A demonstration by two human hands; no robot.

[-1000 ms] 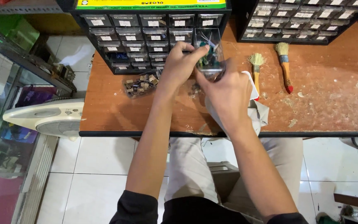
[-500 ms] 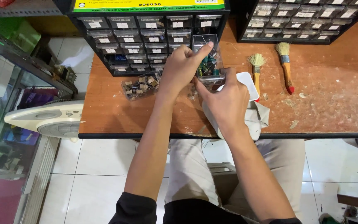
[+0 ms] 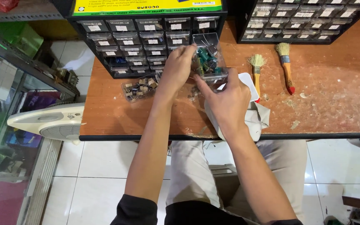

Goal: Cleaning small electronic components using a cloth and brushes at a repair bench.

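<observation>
While your right hand [image 3: 229, 102] grips the clear plastic drawer of small components [image 3: 208, 62] over the brown wooden bench [image 3: 321, 104], your left hand [image 3: 179, 68] pinches inside it. Just left lies a second clear tray [image 3: 139, 88]; two brushes [image 3: 286, 66] rest right.

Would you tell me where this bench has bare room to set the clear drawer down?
Free: the brown top right of the red-handled brush, below the right cabinet; a smaller patch near the left front edge. Crowded: around both hands, the clear drawer and the loose parts.
</observation>
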